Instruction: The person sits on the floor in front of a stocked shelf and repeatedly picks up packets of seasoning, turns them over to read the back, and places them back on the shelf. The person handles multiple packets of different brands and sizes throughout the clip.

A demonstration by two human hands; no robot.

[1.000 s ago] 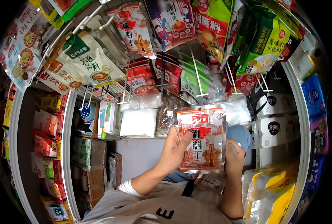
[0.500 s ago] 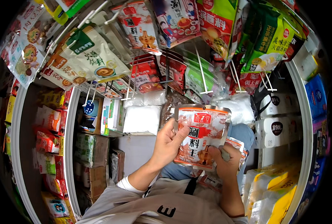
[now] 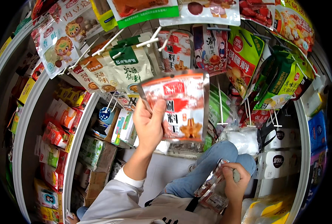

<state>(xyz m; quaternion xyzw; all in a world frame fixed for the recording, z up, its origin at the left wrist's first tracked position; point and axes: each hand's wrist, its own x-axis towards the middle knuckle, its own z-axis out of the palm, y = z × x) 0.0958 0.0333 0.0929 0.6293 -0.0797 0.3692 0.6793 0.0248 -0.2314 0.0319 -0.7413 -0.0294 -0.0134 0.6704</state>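
Note:
My left hand point(image 3: 148, 123) grips an orange-and-white seasoning pouch point(image 3: 186, 108) by its left edge, thumb across the front. The pouch is raised before the wall hooks. Just behind it, a similar pouch point(image 3: 176, 46) hangs on a hook. Low at the right, my right hand point(image 3: 236, 183) is closed on a grey-green wad point(image 3: 236, 174), perhaps a cloth. Several pouches point(image 3: 213, 188) lie in my lap against that hand's fingers. Whether the right hand also grips one of them, I cannot tell.
White wire hooks point(image 3: 222, 123) jut toward me from the wall. Cream pouches point(image 3: 130, 67) and green-and-red bags point(image 3: 244, 59) hang there. Shelves of small packets point(image 3: 57, 134) stand at left. White tissue packs point(image 3: 276, 164) are stacked at right, above yellow-and-clear packages point(image 3: 270, 209).
My left hand has lifted the pouch up and slightly left, away from my lap. The right hand has come off that pouch and dropped lower. The view has tilted upward.

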